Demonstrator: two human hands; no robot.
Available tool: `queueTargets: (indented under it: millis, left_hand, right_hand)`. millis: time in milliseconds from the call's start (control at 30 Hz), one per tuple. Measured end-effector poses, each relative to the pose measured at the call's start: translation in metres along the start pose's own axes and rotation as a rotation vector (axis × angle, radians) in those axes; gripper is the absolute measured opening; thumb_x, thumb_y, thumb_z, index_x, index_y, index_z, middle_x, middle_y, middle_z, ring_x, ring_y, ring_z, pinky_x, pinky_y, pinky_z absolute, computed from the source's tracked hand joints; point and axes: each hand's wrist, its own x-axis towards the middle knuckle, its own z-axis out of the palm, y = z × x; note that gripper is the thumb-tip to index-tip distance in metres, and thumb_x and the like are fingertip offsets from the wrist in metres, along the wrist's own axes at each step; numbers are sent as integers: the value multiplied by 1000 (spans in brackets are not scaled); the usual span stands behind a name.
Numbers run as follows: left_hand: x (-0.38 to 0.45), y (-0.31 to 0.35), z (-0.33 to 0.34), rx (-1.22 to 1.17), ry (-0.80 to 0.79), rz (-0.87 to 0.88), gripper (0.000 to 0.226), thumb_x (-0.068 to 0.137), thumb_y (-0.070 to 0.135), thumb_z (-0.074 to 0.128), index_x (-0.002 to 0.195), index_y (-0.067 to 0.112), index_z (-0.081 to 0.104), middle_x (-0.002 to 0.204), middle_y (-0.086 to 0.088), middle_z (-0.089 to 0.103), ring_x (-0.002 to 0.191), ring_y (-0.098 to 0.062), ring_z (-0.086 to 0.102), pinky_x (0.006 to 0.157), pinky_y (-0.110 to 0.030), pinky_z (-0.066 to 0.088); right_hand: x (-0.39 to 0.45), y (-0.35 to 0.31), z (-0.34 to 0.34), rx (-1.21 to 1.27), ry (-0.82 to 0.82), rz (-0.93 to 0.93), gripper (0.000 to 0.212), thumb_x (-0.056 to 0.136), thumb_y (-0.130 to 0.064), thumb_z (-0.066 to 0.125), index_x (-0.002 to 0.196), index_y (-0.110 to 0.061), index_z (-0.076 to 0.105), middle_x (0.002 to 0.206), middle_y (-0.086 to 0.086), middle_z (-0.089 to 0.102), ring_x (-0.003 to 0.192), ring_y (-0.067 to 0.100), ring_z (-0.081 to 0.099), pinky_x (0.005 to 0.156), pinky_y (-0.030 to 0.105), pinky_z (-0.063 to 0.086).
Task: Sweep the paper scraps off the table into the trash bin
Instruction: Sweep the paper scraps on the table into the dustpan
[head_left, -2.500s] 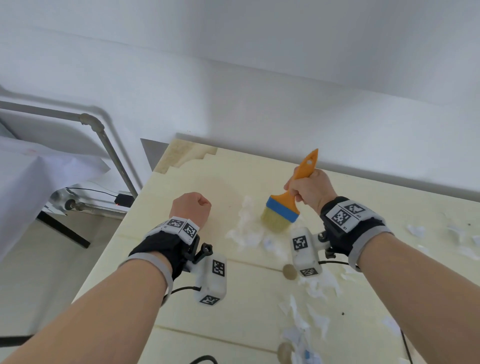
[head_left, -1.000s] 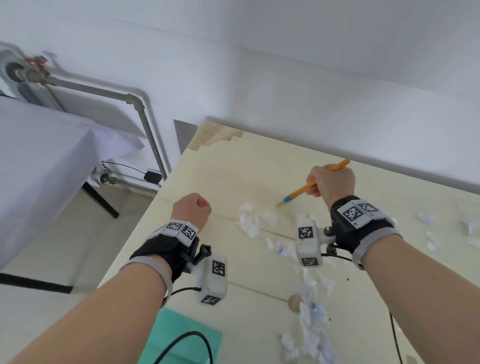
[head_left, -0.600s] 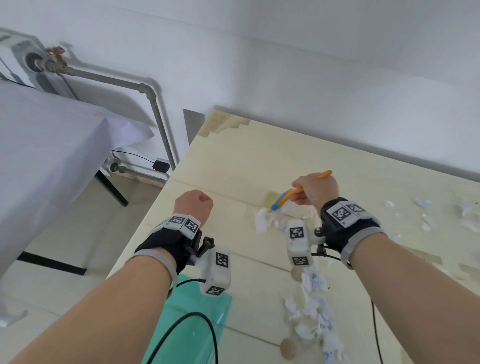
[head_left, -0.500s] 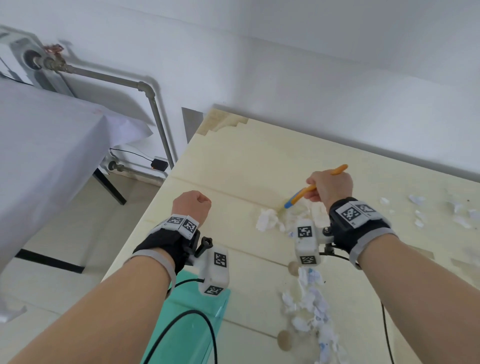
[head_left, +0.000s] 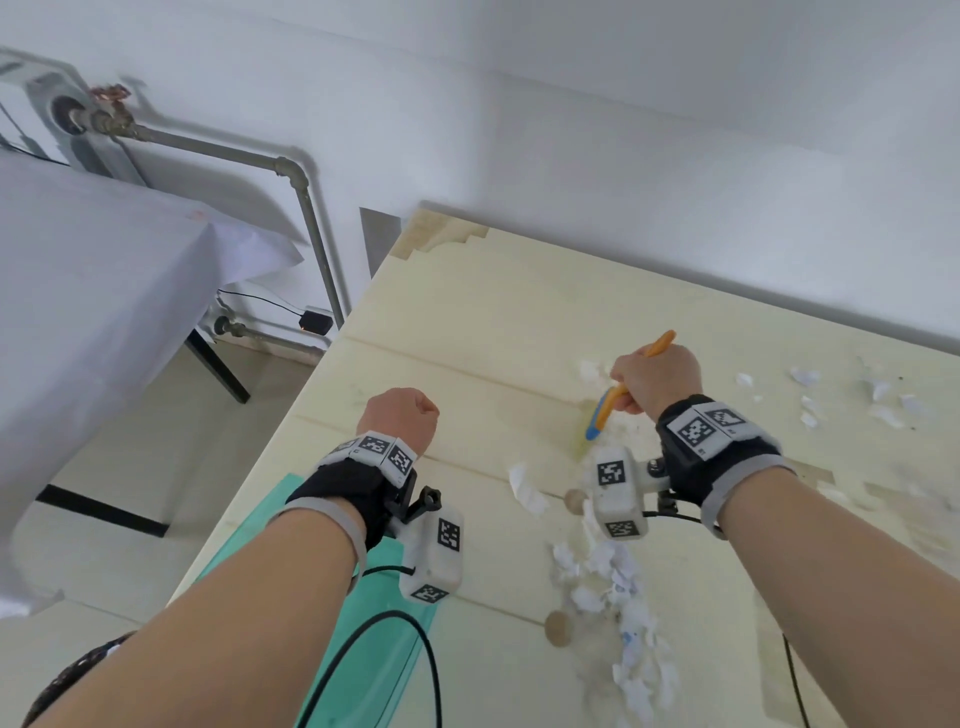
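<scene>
Right hand (head_left: 655, 378), grip closed round the orange brush (head_left: 613, 402), has pulled bristles back toward the near edge since a moment ago; paper scraps (head_left: 613, 577) now trail down the desk (head_left: 467, 322), closer to the green trash bin (head_left: 384, 644) below. Left hand (head_left: 399, 415) stays fisted, empty. Bristles blurred; bin mostly hidden by the forearm; more scraps lie far right.

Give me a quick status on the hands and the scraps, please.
Right hand grips brush, bristles down on table. Left hand fisted, holding nothing. Scraps strung toward near edge, more far right. Bin below left edge; nothing blocking.
</scene>
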Motion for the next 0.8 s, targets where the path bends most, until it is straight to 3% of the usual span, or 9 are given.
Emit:
queueTargets:
  millis: [100, 200, 300, 367, 500, 600, 700, 800]
  left_hand:
    - [-3, 10, 2, 13, -13, 24, 23, 92, 18, 50, 99, 19, 71, 104, -1, 71, 98, -22, 63, 72, -24, 43]
    - [-7, 17, 6, -14, -9, 31, 22, 91, 18, 51, 100, 17, 71, 107, -1, 70, 100, -21, 62, 73, -22, 42]
    - [-12, 20, 9, 6, -10, 44, 23, 91, 17, 50, 102, 15, 71, 109, -4, 70, 104, -24, 62, 80, -25, 45]
    - [-15, 18, 10, 16, -16, 47, 23, 91, 16, 51, 102, 13, 71, 109, -5, 70, 105, -26, 61, 84, -27, 46]
    - [-20, 14, 11, 16, -28, 38, 22, 91, 19, 52, 102, 12, 70, 109, -6, 69, 105, -26, 61, 83, -26, 44]
    - [-26, 16, 14, 6, -33, 38, 21, 91, 19, 53, 100, 12, 71, 107, -6, 70, 103, -27, 62, 77, -24, 41]
    - [-33, 22, 18, 4, -46, 53, 20, 91, 18, 53, 98, 12, 71, 106, -7, 70, 101, -27, 62, 75, -24, 40]
    - [-41, 26, 22, -10, -58, 66, 20, 91, 17, 53, 98, 11, 70, 105, -7, 70, 101, -27, 62, 75, -24, 41]
  right_hand:
    - [-8, 3, -8, 108, 16, -78, 12, 79, -11, 56, 68, -8, 61, 44, 3, 61, 53, 21, 61, 67, 32, 56]
    - [-29, 0, 7, 340, -325, -109, 8, 84, -4, 58, 78, -8, 62, 67, 12, 67, 55, 20, 65, 59, 27, 56]
    - [-44, 10, 24, 278, -533, -95, 11, 83, 2, 60, 78, -8, 62, 75, 17, 68, 57, 20, 66, 54, 23, 56]
    - [-45, 24, 22, 209, -489, -64, 9, 82, 2, 61, 79, -6, 63, 74, 17, 67, 56, 20, 64, 55, 24, 57]
    - [-32, 50, -12, 94, -243, 32, 6, 82, -1, 58, 78, -4, 60, 72, 19, 65, 54, 22, 60, 72, 35, 57]
    - [-28, 57, -37, 132, -58, 29, 13, 80, -2, 58, 67, -4, 58, 68, 19, 65, 49, 21, 59, 67, 33, 56]
    - [-46, 56, -34, 303, -181, -6, 12, 82, -3, 62, 70, -6, 62, 68, 16, 67, 44, 16, 62, 52, 24, 54]
    - [-65, 58, -13, 286, -380, 8, 10, 82, 2, 63, 76, -6, 65, 71, 16, 67, 50, 16, 64, 55, 22, 56]
